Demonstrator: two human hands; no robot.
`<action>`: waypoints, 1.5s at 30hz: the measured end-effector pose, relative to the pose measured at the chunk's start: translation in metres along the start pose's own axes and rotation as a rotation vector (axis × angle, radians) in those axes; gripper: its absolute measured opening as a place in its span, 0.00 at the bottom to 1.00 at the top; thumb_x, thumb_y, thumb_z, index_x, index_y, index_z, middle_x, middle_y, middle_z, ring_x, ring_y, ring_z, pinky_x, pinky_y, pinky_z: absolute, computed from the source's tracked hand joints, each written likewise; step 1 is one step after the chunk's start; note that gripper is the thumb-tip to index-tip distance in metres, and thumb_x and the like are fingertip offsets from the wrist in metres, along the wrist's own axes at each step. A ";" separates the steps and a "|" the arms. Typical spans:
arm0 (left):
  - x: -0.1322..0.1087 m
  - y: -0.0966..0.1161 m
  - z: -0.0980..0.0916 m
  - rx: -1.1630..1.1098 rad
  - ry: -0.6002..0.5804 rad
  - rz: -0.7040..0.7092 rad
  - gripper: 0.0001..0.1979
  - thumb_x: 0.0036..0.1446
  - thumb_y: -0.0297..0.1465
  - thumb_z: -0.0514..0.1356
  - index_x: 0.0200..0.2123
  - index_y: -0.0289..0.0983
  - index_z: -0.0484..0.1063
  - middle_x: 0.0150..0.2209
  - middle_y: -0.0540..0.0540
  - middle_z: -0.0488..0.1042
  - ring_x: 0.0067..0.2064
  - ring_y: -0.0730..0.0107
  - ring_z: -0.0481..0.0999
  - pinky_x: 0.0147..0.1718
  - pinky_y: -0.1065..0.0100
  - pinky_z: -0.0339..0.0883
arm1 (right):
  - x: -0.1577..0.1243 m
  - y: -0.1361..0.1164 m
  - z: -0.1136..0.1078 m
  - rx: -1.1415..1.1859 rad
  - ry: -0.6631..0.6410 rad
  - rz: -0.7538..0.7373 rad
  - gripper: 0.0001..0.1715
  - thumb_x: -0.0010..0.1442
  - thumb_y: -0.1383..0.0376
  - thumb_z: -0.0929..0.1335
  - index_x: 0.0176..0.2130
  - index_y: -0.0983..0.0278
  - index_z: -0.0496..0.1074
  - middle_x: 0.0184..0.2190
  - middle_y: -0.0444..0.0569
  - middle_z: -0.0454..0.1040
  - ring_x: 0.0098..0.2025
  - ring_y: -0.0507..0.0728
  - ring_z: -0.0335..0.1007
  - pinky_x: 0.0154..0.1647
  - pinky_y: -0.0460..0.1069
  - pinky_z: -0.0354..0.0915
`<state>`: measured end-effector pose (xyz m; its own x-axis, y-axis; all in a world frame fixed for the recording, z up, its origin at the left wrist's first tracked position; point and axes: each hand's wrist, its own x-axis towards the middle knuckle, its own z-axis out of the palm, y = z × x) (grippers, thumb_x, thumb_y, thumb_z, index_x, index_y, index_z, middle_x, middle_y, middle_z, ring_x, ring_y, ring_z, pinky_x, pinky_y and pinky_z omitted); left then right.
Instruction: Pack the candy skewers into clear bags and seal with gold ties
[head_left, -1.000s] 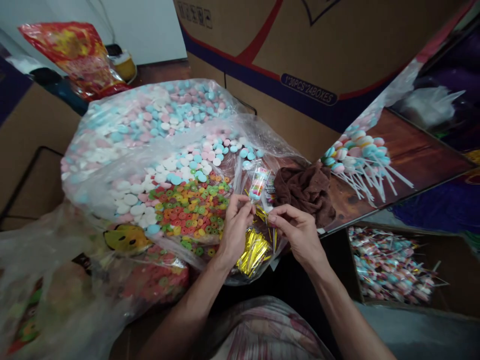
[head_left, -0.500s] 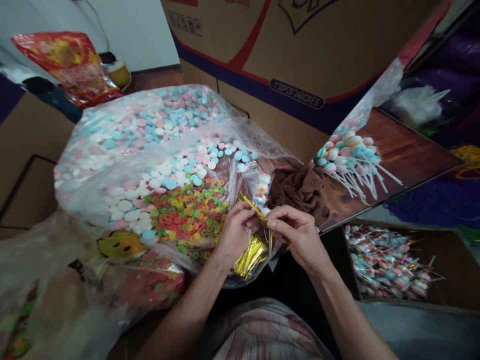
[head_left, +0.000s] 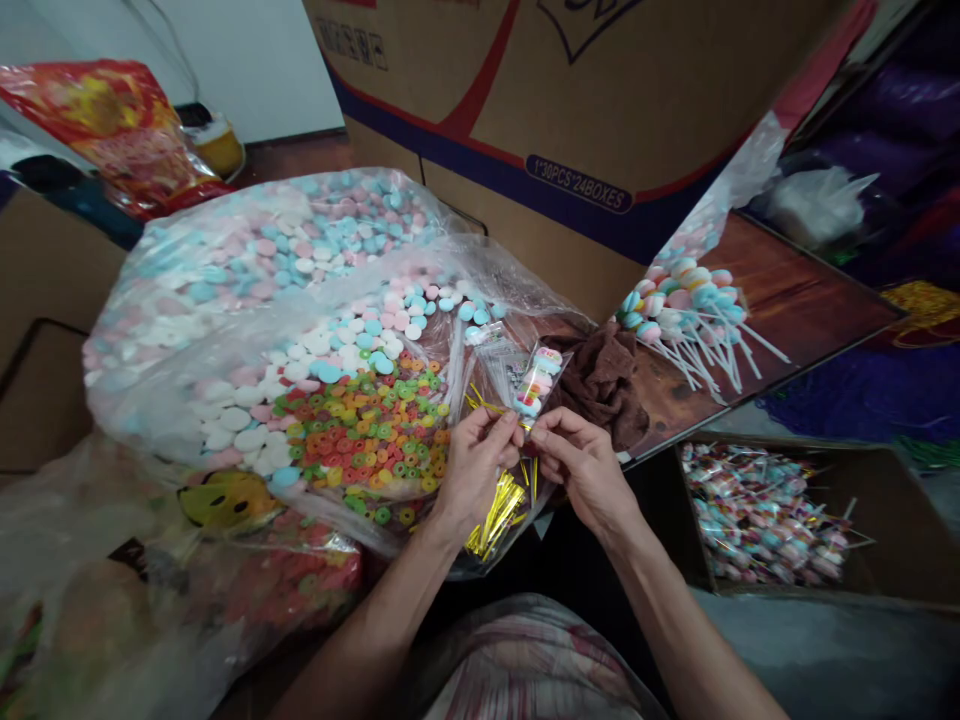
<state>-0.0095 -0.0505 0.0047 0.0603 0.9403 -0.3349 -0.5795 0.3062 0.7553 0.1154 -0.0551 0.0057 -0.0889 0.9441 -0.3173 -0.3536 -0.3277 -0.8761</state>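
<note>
A lollipop of stacked pastel candies [head_left: 538, 384] in a clear wrapper stands tilted between my hands. My left hand [head_left: 484, 460] is closed in a pinch at the wrapper's lower end, with gold strips sticking out behind its fingers. Opposite it, my right hand [head_left: 581, 462] pinches a gold twist tie [head_left: 526, 428] at the same spot; the fingers hide most of it. Just below lies a bundle of gold twist ties [head_left: 498, 515]. Flat clear wrappers [head_left: 501, 358] lie behind the lollipop.
Left of my hands, a big plastic bag [head_left: 225, 250] holds pastel discs and coloured candy rings [head_left: 367, 430]. A brown cloth [head_left: 607, 380] and unwrapped lollipops [head_left: 686, 300] lie rightward. Wrapped lollipops fill part of a cardboard box [head_left: 892, 530]. A large carton [head_left: 480, 170] stands behind.
The lollipop has tilted to the right and shows more fully. My hands have drawn closer together at its base, and less of the gold tie shows. The view has shifted slightly.
</note>
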 end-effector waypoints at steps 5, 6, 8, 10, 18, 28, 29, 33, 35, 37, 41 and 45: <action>-0.006 0.011 0.001 -0.170 -0.124 -0.240 0.15 0.50 0.31 0.69 0.26 0.33 0.64 0.18 0.57 0.60 0.17 0.89 0.47 0.18 0.79 0.41 | 0.001 0.004 -0.003 -0.005 -0.039 -0.098 0.10 0.51 0.63 0.74 0.28 0.63 0.70 0.26 0.41 0.66 0.24 0.47 0.57 0.24 0.43 0.55; -0.007 0.014 0.001 -0.206 -0.163 -0.300 0.15 0.49 0.31 0.69 0.26 0.33 0.64 0.18 0.58 0.59 0.17 0.89 0.45 0.17 0.79 0.41 | 0.001 0.003 -0.005 -0.032 -0.066 -0.135 0.10 0.52 0.62 0.74 0.29 0.63 0.70 0.29 0.42 0.67 0.27 0.49 0.61 0.27 0.44 0.60; -0.008 0.019 0.001 -0.234 -0.233 -0.391 0.16 0.48 0.31 0.70 0.25 0.34 0.63 0.17 0.59 0.56 0.17 0.88 0.44 0.17 0.79 0.40 | 0.002 -0.001 -0.009 -0.110 -0.144 -0.201 0.07 0.54 0.62 0.72 0.33 0.61 0.71 0.34 0.44 0.70 0.35 0.53 0.66 0.36 0.47 0.65; -0.008 0.020 0.002 -0.181 -0.266 -0.422 0.16 0.48 0.32 0.69 0.26 0.34 0.62 0.17 0.59 0.56 0.17 0.87 0.44 0.17 0.78 0.41 | 0.002 -0.005 -0.012 -0.228 -0.214 -0.262 0.09 0.58 0.62 0.70 0.41 0.60 0.72 0.38 0.46 0.71 0.40 0.55 0.67 0.44 0.49 0.65; -0.011 -0.002 0.006 0.461 -0.065 0.133 0.10 0.59 0.38 0.60 0.39 0.37 0.72 0.27 0.52 0.70 0.28 0.76 0.67 0.27 0.74 0.60 | 0.004 -0.004 -0.010 -0.661 -0.001 -0.394 0.07 0.62 0.67 0.62 0.42 0.62 0.67 0.34 0.44 0.67 0.35 0.53 0.61 0.39 0.48 0.62; 0.001 0.007 0.003 -0.150 -0.031 -0.335 0.10 0.44 0.25 0.71 0.31 0.31 0.76 0.25 0.51 0.70 0.19 0.88 0.56 0.19 0.80 0.51 | -0.004 -0.015 -0.017 -0.366 -0.068 -0.171 0.10 0.64 0.59 0.65 0.33 0.61 0.65 0.22 0.39 0.66 0.18 0.47 0.51 0.18 0.44 0.49; 0.003 0.010 0.004 -0.222 -0.015 -0.394 0.10 0.43 0.23 0.71 0.30 0.30 0.75 0.25 0.51 0.70 0.19 0.89 0.56 0.18 0.80 0.51 | -0.006 -0.013 -0.018 -0.432 -0.020 -0.267 0.09 0.64 0.59 0.65 0.35 0.61 0.68 0.24 0.41 0.69 0.20 0.48 0.57 0.20 0.44 0.54; 0.004 0.017 0.006 -0.349 0.048 -0.550 0.08 0.46 0.20 0.68 0.29 0.31 0.72 0.24 0.54 0.68 0.18 0.90 0.56 0.16 0.81 0.51 | -0.005 -0.008 -0.022 -0.814 0.044 -0.774 0.10 0.64 0.68 0.65 0.45 0.60 0.74 0.39 0.50 0.77 0.41 0.56 0.73 0.42 0.50 0.68; 0.003 0.017 0.008 -0.366 0.089 -0.584 0.07 0.48 0.20 0.67 0.29 0.31 0.72 0.22 0.55 0.66 0.17 0.89 0.57 0.16 0.81 0.52 | -0.003 -0.007 -0.025 -0.961 0.009 -0.925 0.13 0.64 0.70 0.65 0.45 0.60 0.76 0.41 0.52 0.78 0.43 0.57 0.74 0.45 0.52 0.69; 0.001 0.016 0.010 -0.376 0.107 -0.600 0.07 0.48 0.21 0.67 0.29 0.32 0.71 0.22 0.55 0.67 0.17 0.88 0.57 0.16 0.81 0.52 | -0.001 -0.005 -0.026 -1.064 0.038 -1.034 0.13 0.63 0.71 0.65 0.43 0.60 0.77 0.38 0.52 0.79 0.40 0.57 0.75 0.42 0.52 0.69; -0.004 0.012 0.013 -0.375 0.066 -0.566 0.10 0.46 0.23 0.69 0.31 0.32 0.72 0.25 0.54 0.70 0.18 0.88 0.59 0.16 0.81 0.53 | 0.001 -0.004 -0.021 -1.145 0.129 -1.152 0.12 0.63 0.73 0.64 0.41 0.62 0.76 0.35 0.52 0.78 0.36 0.56 0.73 0.38 0.51 0.68; -0.005 0.006 0.016 -0.302 -0.017 -0.391 0.13 0.44 0.26 0.71 0.33 0.35 0.74 0.26 0.54 0.71 0.23 0.83 0.66 0.22 0.78 0.61 | -0.001 -0.006 -0.010 -1.091 0.179 -1.080 0.11 0.64 0.71 0.62 0.35 0.63 0.73 0.31 0.52 0.74 0.34 0.56 0.68 0.37 0.52 0.66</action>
<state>-0.0002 -0.0511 0.0206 0.3325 0.7665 -0.5495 -0.7200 0.5826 0.3770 0.1272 -0.0546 0.0075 -0.1106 0.7499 0.6523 0.6621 0.5451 -0.5144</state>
